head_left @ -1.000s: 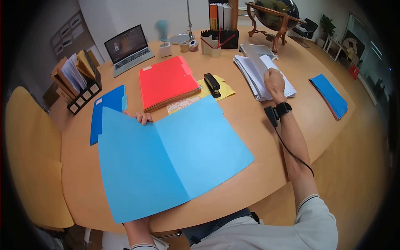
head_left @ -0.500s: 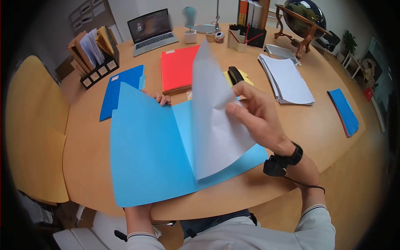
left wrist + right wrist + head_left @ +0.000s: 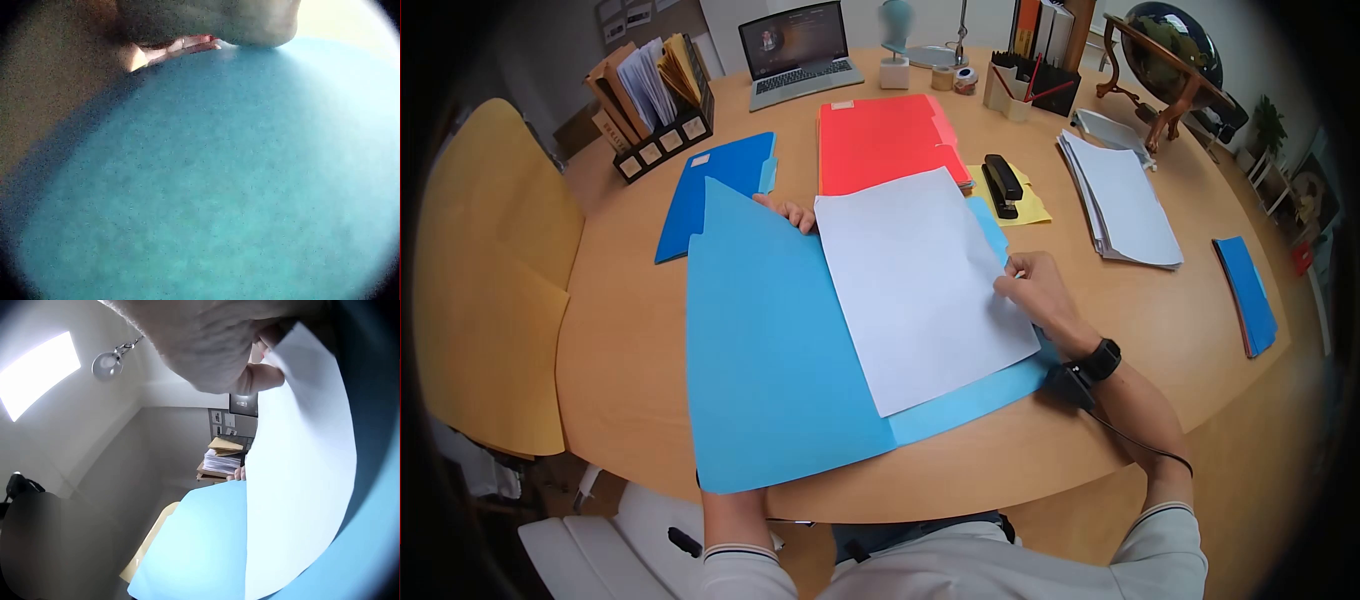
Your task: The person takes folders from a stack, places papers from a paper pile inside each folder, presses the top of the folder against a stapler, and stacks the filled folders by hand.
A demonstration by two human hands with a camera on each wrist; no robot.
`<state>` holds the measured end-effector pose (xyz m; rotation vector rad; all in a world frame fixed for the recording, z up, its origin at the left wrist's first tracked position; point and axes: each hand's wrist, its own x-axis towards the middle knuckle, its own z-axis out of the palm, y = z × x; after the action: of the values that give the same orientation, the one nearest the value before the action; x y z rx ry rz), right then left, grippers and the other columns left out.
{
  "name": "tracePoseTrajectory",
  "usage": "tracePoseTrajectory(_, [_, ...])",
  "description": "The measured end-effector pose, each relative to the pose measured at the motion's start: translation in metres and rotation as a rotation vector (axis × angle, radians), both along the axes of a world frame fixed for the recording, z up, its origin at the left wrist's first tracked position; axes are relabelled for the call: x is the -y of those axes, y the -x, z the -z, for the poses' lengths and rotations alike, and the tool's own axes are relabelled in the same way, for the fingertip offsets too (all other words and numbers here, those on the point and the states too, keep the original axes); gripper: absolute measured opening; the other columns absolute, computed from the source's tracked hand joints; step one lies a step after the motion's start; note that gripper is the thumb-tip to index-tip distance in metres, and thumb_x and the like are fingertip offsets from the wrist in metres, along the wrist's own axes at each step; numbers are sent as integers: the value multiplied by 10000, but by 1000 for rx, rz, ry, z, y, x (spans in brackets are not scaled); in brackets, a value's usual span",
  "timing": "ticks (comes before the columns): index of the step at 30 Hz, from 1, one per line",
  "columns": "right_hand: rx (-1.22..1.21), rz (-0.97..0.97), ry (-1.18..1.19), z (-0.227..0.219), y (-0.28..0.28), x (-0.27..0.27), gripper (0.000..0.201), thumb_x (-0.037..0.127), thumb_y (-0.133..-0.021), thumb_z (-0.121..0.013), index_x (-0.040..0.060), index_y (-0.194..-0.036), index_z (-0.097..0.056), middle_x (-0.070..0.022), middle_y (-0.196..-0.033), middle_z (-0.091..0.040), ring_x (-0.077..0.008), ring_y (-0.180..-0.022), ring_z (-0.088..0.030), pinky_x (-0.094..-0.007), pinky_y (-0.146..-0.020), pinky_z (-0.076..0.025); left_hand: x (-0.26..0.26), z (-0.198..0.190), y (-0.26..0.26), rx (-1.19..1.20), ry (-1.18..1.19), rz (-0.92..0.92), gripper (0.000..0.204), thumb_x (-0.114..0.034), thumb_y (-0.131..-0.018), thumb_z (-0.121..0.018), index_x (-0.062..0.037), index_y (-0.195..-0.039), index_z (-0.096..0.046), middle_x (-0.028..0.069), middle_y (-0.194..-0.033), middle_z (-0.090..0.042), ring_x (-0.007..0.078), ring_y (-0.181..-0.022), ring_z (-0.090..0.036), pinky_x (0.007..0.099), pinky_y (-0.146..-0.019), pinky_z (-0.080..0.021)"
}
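White rectangular sheet of paper (image 3: 925, 290) lies over the right half of an open light-blue card folder (image 3: 775, 340), its left edge close to the folder's fold. The right hand (image 3: 1040, 295) has the sheet's right edge pinched between thumb and bent fingers, almost closed together. The left hand (image 3: 788, 213) is mostly hidden behind the folder's tilted left half; its fingers show bent at the top edge, but how firmly they hold the card I cannot tell. Beyond, on the pale wooden bench (image 3: 625, 340), are a pile of red card folders (image 3: 880, 145), a black stapler (image 3: 1002, 187) on a yellow piece (image 3: 1034, 208), and, to the right, a stack of white paper (image 3: 1125, 200).
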<state>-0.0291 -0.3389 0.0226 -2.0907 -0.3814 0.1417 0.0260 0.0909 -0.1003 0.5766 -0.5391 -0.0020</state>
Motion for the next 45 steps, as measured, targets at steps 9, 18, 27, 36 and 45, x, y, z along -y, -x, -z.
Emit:
tracePoseTrajectory(9, [-241,-112,279,-49,-33,-2,498,438,-824,-788,58,-574,-584,-55,-540,-600,-142,-460,-606,-285,-419,-418,38,-54,26,-219,-132,-86,705,-652,-1058,-202,-130,-718,-532,35,-662,-543,160,-597,-542,306,-624,-533])
tracePoseTrajectory(18, [-196,-209,57,-14,-60,-10,351,220,-788,-782,47,-540,-604,0,-485,-512,-69,-394,-401,-253,-392,-249,10,-41,4,-209,-254,-72,726,-653,-1058,-176,-138,-733,-571,19,-708,-595,170,-685,-570,291,-704,-531])
tracePoseTrajectory(27, [-299,-346,0,-21,-64,5,282,119,-775,-725,29,-528,-623,-31,-458,-534,-93,-341,-434,-249,-358,-275,45,-75,39,-127,-167,9,732,-652,-1059,-216,-122,-765,-628,48,-722,-610,231,-983,-561,363,-921,-463])
tracePoseTrajectory(36, [-347,-326,77,-27,-57,4,304,152,-800,-747,24,-538,-659,-47,-480,-586,-98,-347,-510,-248,-343,-295,31,-59,32,-125,-183,-173,672,-601,-1075,-292,-82,-737,-554,60,-691,-570,241,-939,-554,368,-886,-456])
tracePoseTrajectory(45, [-384,-270,-16,-24,-59,3,308,139,-820,-744,5,-553,-669,-55,-486,-592,-104,-338,-501,-241,-334,-282,38,-52,16,-161,-171,-224,638,-611,-1061,-354,-87,-760,-558,86,-737,-573,230,-897,-527,336,-829,-444])
